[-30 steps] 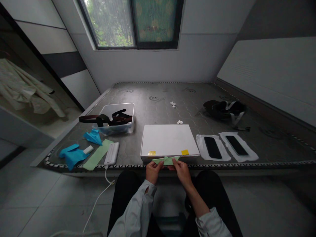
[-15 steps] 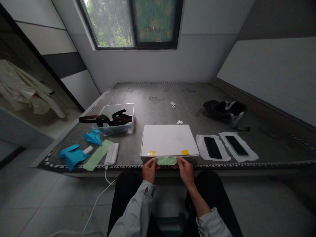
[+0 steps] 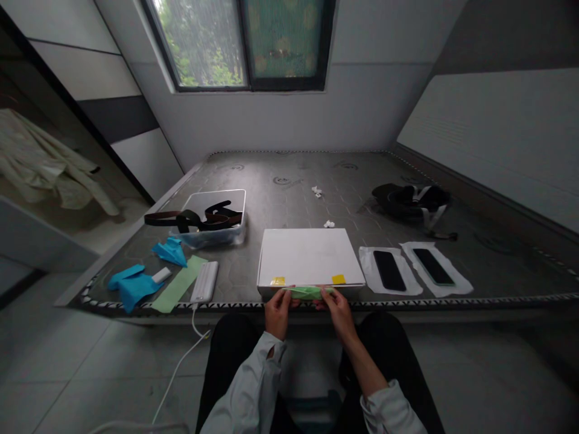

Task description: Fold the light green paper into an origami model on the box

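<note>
Both my hands hold a small folded piece of green paper at the near edge of a flat white box. My left hand pinches the paper's left end and my right hand pinches its right end. The paper looks narrow and edge-on, just in front of the box's front wall. Two yellow tape tabs sit on the box's front edge. The box lies on a grey mattress in front of my knees.
Left of the box lie a white power strip, a green paper strip, blue folded paper and a clear tub with belts. Right of it are two dark phones on white sleeves and a black bag.
The green paper, held as a wide pointed shape a second ago, has been pressed flatter and narrower between my hands. Both hands stayed at the box's front edge.
</note>
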Action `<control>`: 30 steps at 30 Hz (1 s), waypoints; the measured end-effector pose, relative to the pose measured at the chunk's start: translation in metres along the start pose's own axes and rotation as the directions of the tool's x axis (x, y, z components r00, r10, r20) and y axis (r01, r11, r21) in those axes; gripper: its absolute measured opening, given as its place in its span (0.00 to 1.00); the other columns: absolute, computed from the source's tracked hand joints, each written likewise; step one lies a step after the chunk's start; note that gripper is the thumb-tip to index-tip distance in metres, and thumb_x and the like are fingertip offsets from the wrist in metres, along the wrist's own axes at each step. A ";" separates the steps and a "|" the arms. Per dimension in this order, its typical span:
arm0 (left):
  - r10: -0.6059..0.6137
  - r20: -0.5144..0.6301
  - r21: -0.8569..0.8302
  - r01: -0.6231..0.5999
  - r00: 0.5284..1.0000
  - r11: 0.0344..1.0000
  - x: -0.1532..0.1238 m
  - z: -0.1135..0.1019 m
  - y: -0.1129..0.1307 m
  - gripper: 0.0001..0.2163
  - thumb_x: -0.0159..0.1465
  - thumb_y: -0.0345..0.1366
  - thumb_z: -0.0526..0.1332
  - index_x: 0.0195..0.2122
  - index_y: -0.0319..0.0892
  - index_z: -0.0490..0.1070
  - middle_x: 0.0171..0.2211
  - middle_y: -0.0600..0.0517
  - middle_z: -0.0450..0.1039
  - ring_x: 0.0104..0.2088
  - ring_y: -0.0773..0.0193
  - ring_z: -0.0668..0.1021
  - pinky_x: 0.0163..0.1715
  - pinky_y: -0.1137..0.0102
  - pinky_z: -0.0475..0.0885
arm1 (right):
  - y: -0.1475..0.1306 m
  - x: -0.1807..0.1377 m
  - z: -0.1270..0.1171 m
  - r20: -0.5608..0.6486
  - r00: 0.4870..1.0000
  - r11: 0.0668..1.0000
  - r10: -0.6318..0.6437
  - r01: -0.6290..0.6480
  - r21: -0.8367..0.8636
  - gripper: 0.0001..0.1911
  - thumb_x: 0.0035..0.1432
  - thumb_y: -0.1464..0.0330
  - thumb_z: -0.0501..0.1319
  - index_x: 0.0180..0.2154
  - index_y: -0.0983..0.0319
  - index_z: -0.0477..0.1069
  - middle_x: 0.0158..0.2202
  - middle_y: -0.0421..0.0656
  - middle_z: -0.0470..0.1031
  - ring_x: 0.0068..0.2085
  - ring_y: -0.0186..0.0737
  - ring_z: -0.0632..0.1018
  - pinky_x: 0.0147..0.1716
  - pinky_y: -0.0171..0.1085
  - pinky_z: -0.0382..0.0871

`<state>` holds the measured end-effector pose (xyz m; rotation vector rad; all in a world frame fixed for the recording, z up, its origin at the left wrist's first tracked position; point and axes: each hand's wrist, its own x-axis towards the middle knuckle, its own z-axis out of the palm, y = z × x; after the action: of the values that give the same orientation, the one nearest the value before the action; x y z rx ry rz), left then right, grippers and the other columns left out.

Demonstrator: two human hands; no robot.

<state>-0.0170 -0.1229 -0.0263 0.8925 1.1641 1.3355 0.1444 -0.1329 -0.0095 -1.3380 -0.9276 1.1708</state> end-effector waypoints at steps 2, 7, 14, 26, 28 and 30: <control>0.010 0.018 -0.011 -0.010 1.000 1.000 0.000 -0.001 -0.002 0.23 0.56 0.52 0.65 0.42 0.37 0.79 0.38 0.45 0.81 0.33 0.57 0.82 0.32 0.69 0.79 | -0.002 -0.002 0.001 0.016 1.000 1.000 -0.014 0.014 0.002 0.27 0.49 0.46 0.63 0.38 0.62 0.77 0.38 0.49 0.81 0.32 0.48 0.81 0.29 0.42 0.77; 0.025 0.055 -0.016 -0.024 0.998 1.000 0.001 -0.003 -0.006 0.22 0.58 0.50 0.63 0.46 0.38 0.77 0.45 0.43 0.80 0.45 0.52 0.80 0.45 0.63 0.77 | -0.008 -0.005 0.000 0.053 0.996 0.997 -0.068 0.069 -0.024 0.22 0.51 0.51 0.64 0.39 0.61 0.76 0.40 0.47 0.81 0.39 0.48 0.80 0.40 0.43 0.76; 0.116 0.121 0.111 -0.130 0.986 0.985 -0.001 -0.005 -0.005 0.20 0.63 0.47 0.59 0.49 0.39 0.75 0.49 0.44 0.77 0.52 0.53 0.76 0.53 0.62 0.71 | -0.010 -0.005 0.000 0.062 0.990 0.987 -0.124 0.129 -0.095 0.16 0.50 0.58 0.65 0.37 0.60 0.77 0.41 0.47 0.81 0.43 0.50 0.79 0.44 0.44 0.72; 0.169 0.161 0.226 -0.203 0.972 0.953 -0.003 -0.004 -0.004 0.18 0.65 0.44 0.56 0.51 0.40 0.73 0.51 0.45 0.77 0.54 0.55 0.75 0.58 0.59 0.67 | 0.000 -0.001 -0.003 -0.045 0.989 0.972 -0.142 0.131 -0.196 0.20 0.52 0.53 0.63 0.38 0.61 0.76 0.39 0.48 0.80 0.42 0.49 0.78 0.43 0.43 0.71; 0.174 0.169 0.242 -0.212 0.970 0.947 -0.004 -0.004 -0.003 0.18 0.65 0.44 0.56 0.51 0.40 0.73 0.51 0.46 0.77 0.54 0.55 0.75 0.58 0.60 0.67 | -0.002 -0.002 -0.002 -0.047 0.988 0.970 -0.145 0.132 -0.204 0.21 0.52 0.52 0.63 0.37 0.62 0.76 0.39 0.48 0.80 0.41 0.48 0.78 0.43 0.42 0.71; 0.180 0.179 0.261 -0.223 0.967 0.939 -0.004 -0.004 -0.003 0.18 0.65 0.44 0.56 0.51 0.40 0.73 0.51 0.46 0.76 0.54 0.56 0.75 0.58 0.61 0.67 | -0.003 -0.003 -0.001 -0.044 0.988 0.968 -0.146 0.134 -0.213 0.21 0.52 0.51 0.63 0.37 0.62 0.76 0.39 0.48 0.80 0.41 0.48 0.78 0.42 0.42 0.71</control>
<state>-0.0195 -0.1276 -0.0297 1.3274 1.1822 1.2563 0.1453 -0.1358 -0.0060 -1.4416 -1.1081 0.9400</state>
